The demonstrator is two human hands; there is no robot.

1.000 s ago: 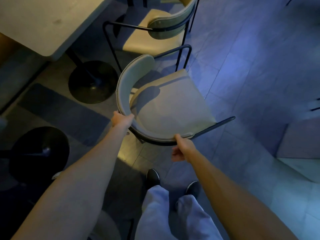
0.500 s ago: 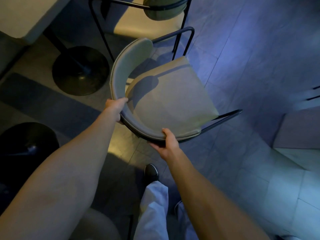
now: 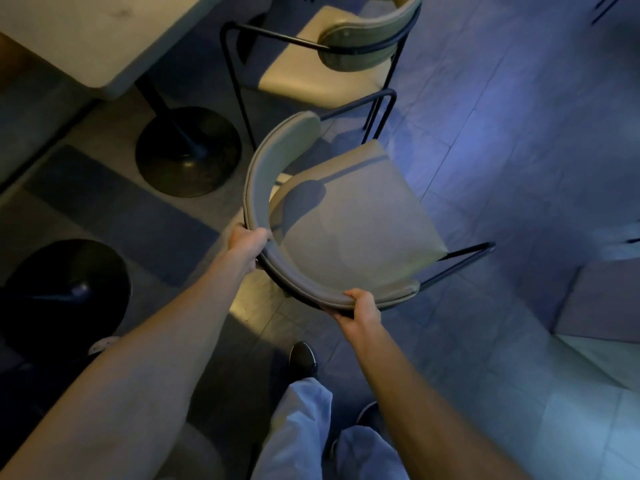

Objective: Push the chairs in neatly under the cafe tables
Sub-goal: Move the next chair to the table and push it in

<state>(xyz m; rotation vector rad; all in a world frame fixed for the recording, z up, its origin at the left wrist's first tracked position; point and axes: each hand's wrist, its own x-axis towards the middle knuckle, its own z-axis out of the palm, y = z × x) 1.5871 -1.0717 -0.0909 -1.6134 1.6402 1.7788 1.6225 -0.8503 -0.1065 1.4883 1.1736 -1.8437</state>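
A chair (image 3: pixel 353 216) with a beige seat, a curved padded backrest and a thin black metal frame stands on the tiled floor in the middle of the head view. My left hand (image 3: pixel 247 244) grips the left part of the backrest. My right hand (image 3: pixel 360 315) grips the backrest's lower right part, fingers curled over its rim. The chair is angled, its seat facing up and to the right, away from the pale cafe table (image 3: pixel 86 39) at the top left. The chair's legs are mostly hidden under the seat.
A second matching chair (image 3: pixel 332 64) stands just beyond, close to the table. The table's round black base (image 3: pixel 188 152) sits left of the held chair. Another black base (image 3: pixel 62 292) lies at the lower left. My legs and shoes (image 3: pixel 304 358) are below. Open tiled floor lies to the right.
The view has tipped back up, so the table and far chair show more. My right hand's fingers have curled more firmly over the backrest. The chair stays at much the same angle.
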